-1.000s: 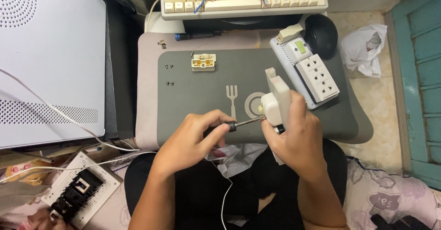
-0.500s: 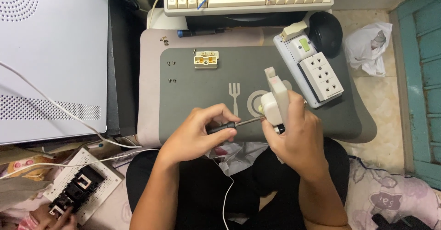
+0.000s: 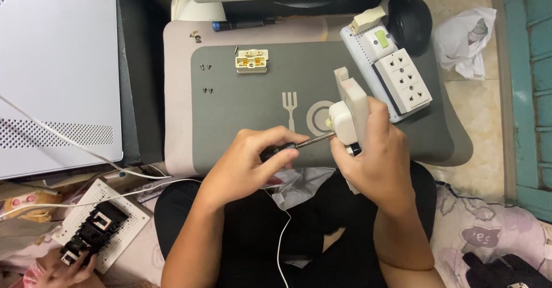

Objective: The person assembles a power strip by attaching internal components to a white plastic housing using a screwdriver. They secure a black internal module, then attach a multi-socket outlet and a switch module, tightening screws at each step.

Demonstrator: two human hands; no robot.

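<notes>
- Left hand (image 3: 253, 161) is closed around the screwdriver (image 3: 299, 144), a thin, stiff tool, at its handle.
- Right hand (image 3: 376, 161) grips the white plug (image 3: 348, 112) at frame centre; it looks light, hard, maybe slippery plastic.

Between the fingers of the left hand (image 3: 253, 161) sits a screwdriver (image 3: 293, 145) with a matt black handle and a bright, smooth metal shaft. The right hand (image 3: 376, 158) wraps a white socket block (image 3: 349, 109) of smooth, slightly glossy plastic, its pale face just above the fingertips. Beyond both sets of fingers lies a matt grey mat (image 3: 259, 101) with a soft, cloth-like look.
</notes>
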